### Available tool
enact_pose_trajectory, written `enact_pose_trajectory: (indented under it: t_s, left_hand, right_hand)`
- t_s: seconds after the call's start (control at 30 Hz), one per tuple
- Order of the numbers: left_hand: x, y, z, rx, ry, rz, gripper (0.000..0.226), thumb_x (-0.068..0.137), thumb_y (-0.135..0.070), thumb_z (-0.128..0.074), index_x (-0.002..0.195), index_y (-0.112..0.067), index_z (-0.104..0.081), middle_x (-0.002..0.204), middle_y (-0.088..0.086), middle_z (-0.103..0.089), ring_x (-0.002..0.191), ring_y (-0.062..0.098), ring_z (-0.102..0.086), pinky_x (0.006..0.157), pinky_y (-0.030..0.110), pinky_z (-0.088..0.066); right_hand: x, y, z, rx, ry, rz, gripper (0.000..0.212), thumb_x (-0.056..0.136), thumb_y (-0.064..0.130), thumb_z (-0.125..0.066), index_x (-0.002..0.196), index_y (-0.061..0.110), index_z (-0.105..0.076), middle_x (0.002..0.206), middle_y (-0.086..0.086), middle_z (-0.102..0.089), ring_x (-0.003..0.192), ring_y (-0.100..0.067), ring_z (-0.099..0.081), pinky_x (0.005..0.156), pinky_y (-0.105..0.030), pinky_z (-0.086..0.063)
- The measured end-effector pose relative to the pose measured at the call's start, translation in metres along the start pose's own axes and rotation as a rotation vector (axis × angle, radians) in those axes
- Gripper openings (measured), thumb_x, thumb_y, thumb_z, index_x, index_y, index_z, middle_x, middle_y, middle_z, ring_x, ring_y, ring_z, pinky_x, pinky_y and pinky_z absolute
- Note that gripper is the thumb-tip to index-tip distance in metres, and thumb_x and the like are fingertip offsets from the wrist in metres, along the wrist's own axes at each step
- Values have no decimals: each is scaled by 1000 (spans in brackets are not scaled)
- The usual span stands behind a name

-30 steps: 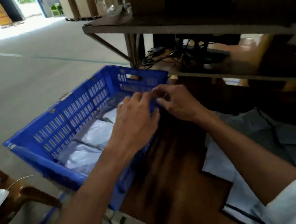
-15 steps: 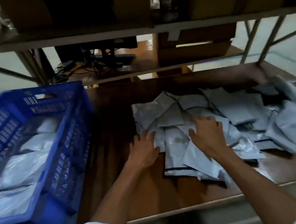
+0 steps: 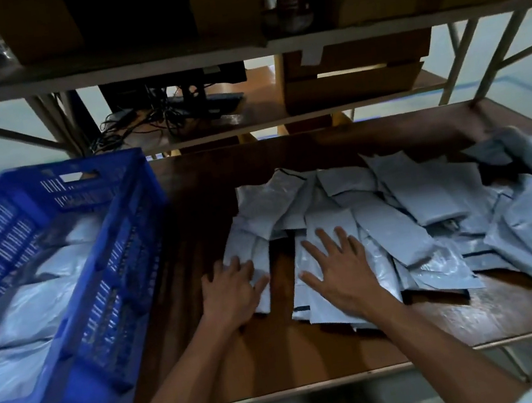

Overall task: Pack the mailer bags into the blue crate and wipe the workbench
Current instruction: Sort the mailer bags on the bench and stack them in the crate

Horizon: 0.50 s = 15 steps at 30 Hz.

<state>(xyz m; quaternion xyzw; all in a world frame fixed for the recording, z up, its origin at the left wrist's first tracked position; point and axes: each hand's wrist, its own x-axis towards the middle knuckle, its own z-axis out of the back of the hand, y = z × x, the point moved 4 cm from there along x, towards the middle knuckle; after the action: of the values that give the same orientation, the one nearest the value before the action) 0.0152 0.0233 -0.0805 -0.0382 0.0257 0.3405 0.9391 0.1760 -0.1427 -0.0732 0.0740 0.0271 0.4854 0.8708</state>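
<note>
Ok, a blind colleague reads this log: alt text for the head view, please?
The left hand and right hand rest on a heap of grey mailer bags on a brown workbench. A blue crate at the left holds more bags.

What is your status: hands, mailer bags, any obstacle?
Left hand, right hand open, flat on mailer bags. Pile on workbench; blue crate partly filled. No obstacle seen.

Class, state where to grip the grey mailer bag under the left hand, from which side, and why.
Grip the mailer bag at its near short end, from the front. It lies flat, pointing away; bare workbench fronts that end, while its far end seems tucked under the pile. The left hand rests flat on it.
</note>
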Motion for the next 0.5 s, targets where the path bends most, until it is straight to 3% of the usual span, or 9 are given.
enact_pose_trajectory:
  t_s: [0.07, 0.13, 0.2, 0.27, 0.37, 0.43, 0.5]
  left_hand:
    - [-13, 18, -3, 8, -65, 82, 65, 94, -75, -26, 124, -28, -60, 140, 3, -46, 127, 32, -45, 96, 50, -44]
    - [-23, 32, -6, -91, -106, 150, 69, 90, -76, -42, 122, -19, -63, 143, 10, -45, 125, 35, -47, 96, 48, -47]
    - [-22, 40, -13, -244, -98, 154, 75, 86, -72, -56, 134, -15, -53, 151, 16, -33, 126, 39, -48, 98, 47, -48]
    - [-16, 42, -19, -357, -28, 141, 85, 85, -70, -61, 153, -28, -31, 163, 16, -13, 135, 42, -44, 103, 48, -47]
    - [-6, 37, -27, -291, 34, 111, 88, 89, -77, -45, 158, -45, -1, 166, 20, 1, 152, 42, -14, 120, 55, -25]
    - [-6, 34, -29, -227, 34, 125, 82, 88, -81, -25, 158, -46, 0, 166, 21, -3, 151, 42, -9, 119, 60, -20]
    - [-12, 30, -28, -176, -8, 139, 81, 88, -75, -13, 161, -40, -8, 164, 24, -13, 146, 45, -17, 115, 62, -25]
  right_hand:
    - [2, 13, -4, 57, 10, 84, 73, 96, 73, -19, 159, 37, -10, 168, 7, -2, 153, -26, 13, 122, -45, 6]
    - [4, 28, -9, 53, 29, 194, 71, 98, 71, -22, 159, 35, -13, 167, 7, -8, 154, -24, 9, 122, -42, 4]
    - [6, 41, -11, 8, -18, 203, 69, 98, 69, -25, 157, 35, -19, 167, 2, -14, 154, -27, 1, 121, -46, 0]
    - [9, 43, -9, 34, -91, 16, 72, 93, 73, -28, 155, 38, -23, 167, -4, -11, 152, -37, 1, 118, -52, 1]
    - [18, 47, -18, 27, -40, -111, 80, 87, 80, -25, 156, 40, -23, 167, -13, -7, 149, -49, 1, 116, -62, -2]
    - [25, 52, -26, 5, -21, -91, 82, 85, 81, -23, 155, 38, -27, 165, -17, -12, 147, -52, -6, 117, -64, -7]
    - [28, 57, -27, 15, -3, -70, 84, 83, 79, -21, 156, 37, -28, 165, -20, -13, 146, -54, -7, 118, -64, -7]
